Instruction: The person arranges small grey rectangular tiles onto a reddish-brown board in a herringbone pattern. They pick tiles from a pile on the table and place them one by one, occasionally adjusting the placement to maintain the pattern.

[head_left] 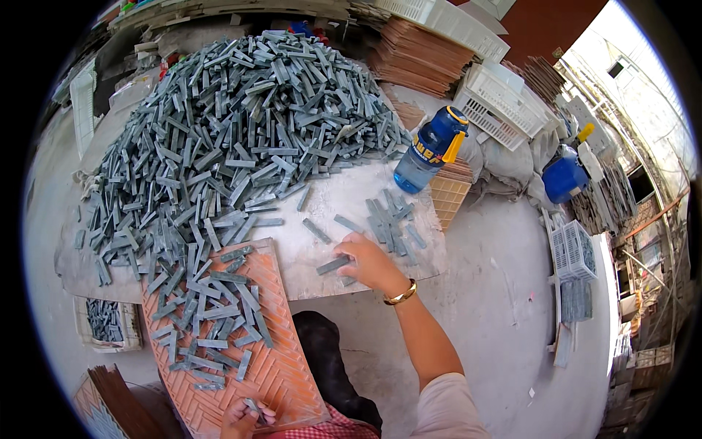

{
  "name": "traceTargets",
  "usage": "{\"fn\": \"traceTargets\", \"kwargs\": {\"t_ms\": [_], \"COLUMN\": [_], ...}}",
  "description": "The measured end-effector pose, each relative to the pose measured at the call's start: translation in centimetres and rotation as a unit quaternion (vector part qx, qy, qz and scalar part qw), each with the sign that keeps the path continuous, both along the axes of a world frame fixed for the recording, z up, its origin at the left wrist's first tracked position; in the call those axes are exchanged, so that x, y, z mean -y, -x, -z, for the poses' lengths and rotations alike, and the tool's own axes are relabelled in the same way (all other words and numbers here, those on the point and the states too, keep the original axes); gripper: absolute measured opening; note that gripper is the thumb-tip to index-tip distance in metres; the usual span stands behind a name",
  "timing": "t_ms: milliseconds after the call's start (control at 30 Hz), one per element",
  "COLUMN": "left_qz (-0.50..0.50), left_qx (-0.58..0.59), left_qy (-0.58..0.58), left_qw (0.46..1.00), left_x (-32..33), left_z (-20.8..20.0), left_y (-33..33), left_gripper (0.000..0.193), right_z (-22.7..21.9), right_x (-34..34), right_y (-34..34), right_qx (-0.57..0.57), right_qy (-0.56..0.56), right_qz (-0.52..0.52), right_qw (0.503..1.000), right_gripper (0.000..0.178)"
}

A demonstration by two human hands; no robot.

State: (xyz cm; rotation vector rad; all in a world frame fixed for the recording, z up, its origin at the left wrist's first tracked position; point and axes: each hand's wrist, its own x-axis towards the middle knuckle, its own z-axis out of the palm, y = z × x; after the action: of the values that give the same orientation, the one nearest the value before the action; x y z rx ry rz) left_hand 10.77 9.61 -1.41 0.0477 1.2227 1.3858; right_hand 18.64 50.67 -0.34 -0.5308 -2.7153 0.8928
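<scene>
Slim grey-green bars [256, 124], square-edged and matt, rise in a jumbled heap on the tabletop [358, 179]; others lie crisscrossed over an orange herringbone-grooved board [296, 373]. A dark bar [331, 265] slants in the right hand [371, 263]; the left hand [235, 419] holds another, tilted.

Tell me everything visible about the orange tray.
The orange tray is a rectangular, plastic-looking panel with a molded herringbone pattern and thin rim. Its far end overlaps the pale worktable; the rest extends toward the picture's lower edge. Loose grey strips lie across its far and middle parts; the left hand is at its near end, contact unclear.
</scene>
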Motion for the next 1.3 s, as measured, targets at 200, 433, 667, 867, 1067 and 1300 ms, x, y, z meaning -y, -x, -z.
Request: {"fn": "traceTargets", "kwargs": {"t_ms": [200, 433, 667, 867, 1067, 1300], "left_qz": [-0.006, 0.006, 0.008, 0.011, -0.001, 0.009], "left_qx": [0.02, 0.041, 0.028, 0.024, 0.034, 0.026], "left_qy": [-0.018, -0.001, 0.004, 0.009, 0.011, 0.004], "left_qw": [1.0, 0.999, 1.0, 1.0, 0.999, 1.0], "left_x": [0.3, 0.2, 0.2, -0.1, 0.3, 0.1], "left_z": [0.4, 0.0, 0.1, -0.1, 0.2, 0.0], "left_y": [-0.1, 0.2, 0.1, 0.2, -0.1, 0.1], "left_gripper": [0.014, 0.013, 0.014, 0.013, 0.013, 0.012], "right_z": [-0.1, -0.9, -0.7, 0.4, -0.8, -2.2], "right_x": [1.2, 2.2, 1.0, -2.3, -2.7, -1.6], "right_y": [0.1, -0.6, -0.9, 1.7, 1.2, -0.6], "right_qx": [-0.036, -0.093, 0.038, 0.001, -0.072, -0.155], "right_qy": [-0.023, -0.068, -0.141, -0.148, 0.414, 0.591], "right_qz": [0.034, 0.077, 0.19, 0.193, 0.163, 0.116], "right_qw": [0.998, 0.99, 0.971, 0.97, 0.892, 0.783], "right_gripper": [0.02, 0.021, 0.025, 0.023, 0.023, 0.03]}}
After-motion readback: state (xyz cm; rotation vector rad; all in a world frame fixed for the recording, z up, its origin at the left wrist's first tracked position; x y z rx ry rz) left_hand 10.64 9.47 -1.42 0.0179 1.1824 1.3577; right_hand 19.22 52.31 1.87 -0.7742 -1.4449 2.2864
